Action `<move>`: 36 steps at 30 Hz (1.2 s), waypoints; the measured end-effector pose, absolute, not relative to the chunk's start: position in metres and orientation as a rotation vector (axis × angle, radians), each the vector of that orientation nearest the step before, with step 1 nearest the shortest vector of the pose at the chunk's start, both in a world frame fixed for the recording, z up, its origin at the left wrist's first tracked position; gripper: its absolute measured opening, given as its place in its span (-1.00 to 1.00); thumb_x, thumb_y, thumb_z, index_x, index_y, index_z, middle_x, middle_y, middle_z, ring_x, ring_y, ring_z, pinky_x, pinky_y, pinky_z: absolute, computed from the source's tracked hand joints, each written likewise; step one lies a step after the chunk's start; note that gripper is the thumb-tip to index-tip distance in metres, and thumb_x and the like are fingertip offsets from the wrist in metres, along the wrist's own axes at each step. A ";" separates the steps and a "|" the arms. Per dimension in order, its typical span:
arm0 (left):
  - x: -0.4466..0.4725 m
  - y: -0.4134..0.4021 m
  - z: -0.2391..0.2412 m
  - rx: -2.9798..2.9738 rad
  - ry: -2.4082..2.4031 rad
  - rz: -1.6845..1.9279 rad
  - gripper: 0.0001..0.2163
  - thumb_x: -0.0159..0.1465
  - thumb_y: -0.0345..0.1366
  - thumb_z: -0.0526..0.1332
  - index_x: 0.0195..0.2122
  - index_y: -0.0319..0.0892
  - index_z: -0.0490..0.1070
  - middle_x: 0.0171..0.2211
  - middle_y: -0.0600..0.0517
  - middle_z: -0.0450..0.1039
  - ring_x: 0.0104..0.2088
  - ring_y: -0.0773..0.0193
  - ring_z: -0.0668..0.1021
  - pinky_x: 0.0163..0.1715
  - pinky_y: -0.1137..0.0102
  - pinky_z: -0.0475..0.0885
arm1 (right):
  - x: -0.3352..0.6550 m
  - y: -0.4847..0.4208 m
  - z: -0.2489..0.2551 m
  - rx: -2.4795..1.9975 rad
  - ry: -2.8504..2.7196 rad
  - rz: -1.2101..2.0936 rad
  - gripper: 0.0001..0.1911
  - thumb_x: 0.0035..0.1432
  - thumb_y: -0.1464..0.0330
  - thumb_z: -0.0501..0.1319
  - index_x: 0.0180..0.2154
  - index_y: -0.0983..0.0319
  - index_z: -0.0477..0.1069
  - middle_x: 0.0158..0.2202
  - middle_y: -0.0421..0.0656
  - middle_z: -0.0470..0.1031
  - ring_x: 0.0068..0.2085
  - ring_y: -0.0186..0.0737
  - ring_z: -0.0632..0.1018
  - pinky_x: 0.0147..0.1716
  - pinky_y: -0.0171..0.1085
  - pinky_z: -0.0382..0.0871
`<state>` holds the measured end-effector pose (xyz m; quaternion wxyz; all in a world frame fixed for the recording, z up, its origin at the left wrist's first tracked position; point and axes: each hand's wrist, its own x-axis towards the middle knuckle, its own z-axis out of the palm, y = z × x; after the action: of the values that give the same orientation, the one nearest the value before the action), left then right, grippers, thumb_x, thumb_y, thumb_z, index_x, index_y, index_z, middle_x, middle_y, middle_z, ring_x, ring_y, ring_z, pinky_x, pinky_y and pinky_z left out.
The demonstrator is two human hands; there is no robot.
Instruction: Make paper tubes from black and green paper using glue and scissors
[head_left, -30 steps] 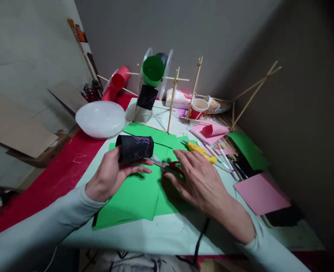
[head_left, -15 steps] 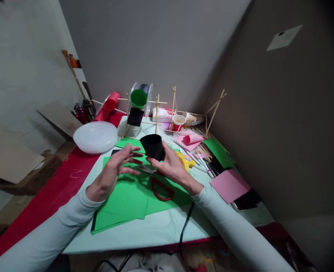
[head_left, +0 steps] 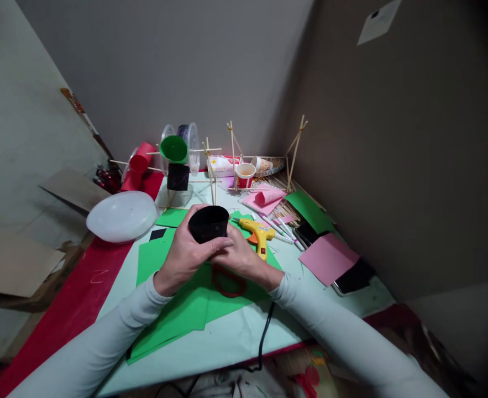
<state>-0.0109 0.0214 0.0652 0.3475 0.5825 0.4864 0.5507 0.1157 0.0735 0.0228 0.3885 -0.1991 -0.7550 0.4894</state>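
Note:
Both hands are wrapped round a black paper cone, its wide round mouth facing up; its lower end is hidden. My left hand closes on its left side, with the thumb across the front. On the other side my right hand grips it, its fingertips partly hidden. Below the hands lie green paper sheets, and red-handled scissors rest on them, blades out of sight. Just right of my right hand is a yellow hot glue gun.
Behind stands a stick frame with a green paper cone and black paper square. A white bowl sits left. Toward the right are a red paper cup, pens and pink paper. A black cord crosses the front edge.
My left hand, apart from the black cone with spread fingers before, has closed round it. The view has shifted somewhat to the right, and the glue gun shows more fully.

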 end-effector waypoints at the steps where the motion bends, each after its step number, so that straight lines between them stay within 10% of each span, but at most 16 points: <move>1: -0.011 0.020 0.064 1.520 1.272 1.439 -0.52 0.04 -0.23 0.53 -0.08 -0.14 0.36 -0.10 -0.09 0.56 -0.05 0.04 0.57 0.03 0.23 0.43 | 0.116 0.073 0.022 -0.510 -1.930 1.249 -0.77 0.07 0.25 0.32 -0.24 0.17 0.40 -0.24 -0.19 0.48 -0.15 -0.11 0.52 -0.09 -0.14 0.54; 15: -0.011 0.004 0.053 1.645 1.315 1.665 -0.49 0.06 -0.33 0.54 -0.01 -0.09 0.37 0.01 -0.07 0.51 0.08 0.02 0.54 0.20 0.19 0.38 | 0.113 0.063 0.016 -0.531 -1.962 1.260 -0.29 0.00 0.27 0.37 0.18 0.23 0.23 0.15 -0.02 0.47 0.10 0.00 0.52 0.13 -0.07 0.49; 30: -0.016 0.006 0.040 1.709 1.164 1.633 -0.36 0.09 -0.33 0.55 0.16 -0.10 0.31 0.08 -0.13 0.49 0.16 -0.01 0.52 0.25 0.15 0.36 | 0.111 0.065 0.009 -0.417 -1.938 1.356 -0.29 0.02 0.39 0.30 0.22 0.20 0.20 0.27 0.00 0.37 0.22 0.04 0.44 0.21 -0.04 0.41; 36: -0.053 0.030 0.053 1.896 0.879 1.656 -0.33 0.15 -0.09 0.51 0.27 0.01 0.37 0.16 -0.11 0.46 0.20 -0.06 0.51 0.20 0.07 0.45 | 0.116 0.069 0.019 -0.482 -1.772 1.551 -0.45 0.07 0.17 0.41 0.00 0.23 0.28 -0.10 -0.10 0.50 -0.06 -0.08 0.55 -0.07 -0.15 0.51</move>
<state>-0.0534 0.0296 0.0527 0.2352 0.6911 0.3204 0.6037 0.1161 0.0694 0.0195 0.3609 -0.1870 -0.6875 0.6018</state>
